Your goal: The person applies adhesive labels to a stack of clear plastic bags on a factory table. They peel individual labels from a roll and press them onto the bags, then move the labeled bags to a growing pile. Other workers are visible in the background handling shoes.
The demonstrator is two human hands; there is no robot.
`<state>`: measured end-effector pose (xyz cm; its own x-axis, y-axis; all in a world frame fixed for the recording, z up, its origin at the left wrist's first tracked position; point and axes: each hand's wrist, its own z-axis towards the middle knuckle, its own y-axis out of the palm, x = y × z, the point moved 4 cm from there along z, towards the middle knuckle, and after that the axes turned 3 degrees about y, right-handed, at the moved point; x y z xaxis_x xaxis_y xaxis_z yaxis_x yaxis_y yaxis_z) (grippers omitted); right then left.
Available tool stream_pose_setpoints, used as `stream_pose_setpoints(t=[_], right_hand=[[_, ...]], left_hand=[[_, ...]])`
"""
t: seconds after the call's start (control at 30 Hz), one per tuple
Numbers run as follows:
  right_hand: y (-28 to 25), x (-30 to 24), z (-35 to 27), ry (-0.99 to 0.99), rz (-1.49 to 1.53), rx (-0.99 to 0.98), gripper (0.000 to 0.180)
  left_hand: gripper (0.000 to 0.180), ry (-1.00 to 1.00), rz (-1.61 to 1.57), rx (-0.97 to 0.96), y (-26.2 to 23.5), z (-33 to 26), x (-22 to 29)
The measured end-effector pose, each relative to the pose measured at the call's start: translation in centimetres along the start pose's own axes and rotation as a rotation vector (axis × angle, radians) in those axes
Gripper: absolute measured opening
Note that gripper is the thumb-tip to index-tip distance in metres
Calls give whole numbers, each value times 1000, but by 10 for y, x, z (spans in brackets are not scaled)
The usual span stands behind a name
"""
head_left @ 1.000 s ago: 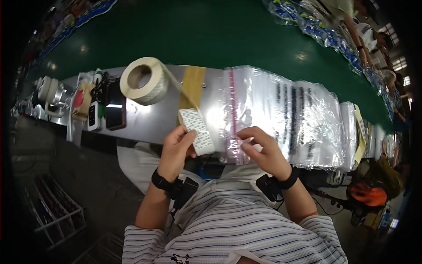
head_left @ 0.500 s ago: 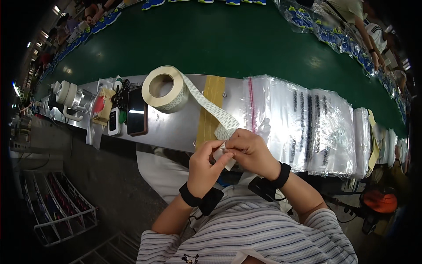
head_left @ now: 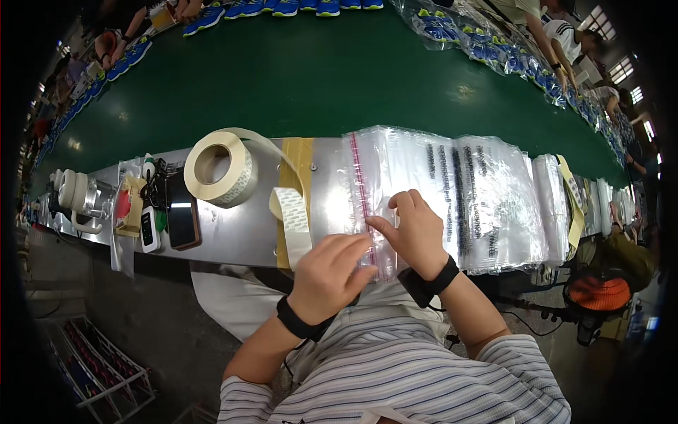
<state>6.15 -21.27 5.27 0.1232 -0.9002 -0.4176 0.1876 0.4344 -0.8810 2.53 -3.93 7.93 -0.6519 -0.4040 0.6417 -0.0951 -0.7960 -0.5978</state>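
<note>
Both of my hands are at the left edge of a stack of clear plastic bags (head_left: 413,169), where a red strip (head_left: 359,177) runs along the opening. My left hand (head_left: 332,275) has its fingers stretched towards that edge, thumb apart, and nothing shows in it. Over the bags, my right hand (head_left: 417,233) is open, thumb and forefinger spread near the red strip. A roll of white printed stickers (head_left: 244,177) stands to the left. Its loose tail (head_left: 293,215) curls across the brown tape (head_left: 296,152) on the metal table. Any small sticker under my fingers is hidden.
Left on the metal ledge (head_left: 265,240) are a phone (head_left: 183,219), a white device (head_left: 149,230), a small box (head_left: 132,212) and a clear jug (head_left: 95,198). Beyond lies a green belt (head_left: 282,85) with blue shoes (head_left: 286,7). An orange fan (head_left: 599,291) is at the lower right.
My hands, together on a small piece of sticker strip before, have separated and moved onto the bags' edge. The roll's tail has dropped onto the tape. The whole view has shifted.
</note>
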Motion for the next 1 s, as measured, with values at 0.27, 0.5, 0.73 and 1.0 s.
stream_pose_setpoints(t=[0.27, 0.5, 0.73, 1.0], right_hand=[[22, 43, -3, 259, 66, -92, 21], [-15, 73, -2, 461, 473, 28, 16], [-1, 37, -3, -67, 761, 2, 10], [-42, 85, -13, 447, 1142, 29, 14]], left_hand=[[80, 1, 292, -285, 53, -21, -18], [65, -120, 313, -361, 28, -11, -14], [46, -303, -1123, -225, 58, 68, -6], [35, -943, -1433, -249, 125, 70, -72]])
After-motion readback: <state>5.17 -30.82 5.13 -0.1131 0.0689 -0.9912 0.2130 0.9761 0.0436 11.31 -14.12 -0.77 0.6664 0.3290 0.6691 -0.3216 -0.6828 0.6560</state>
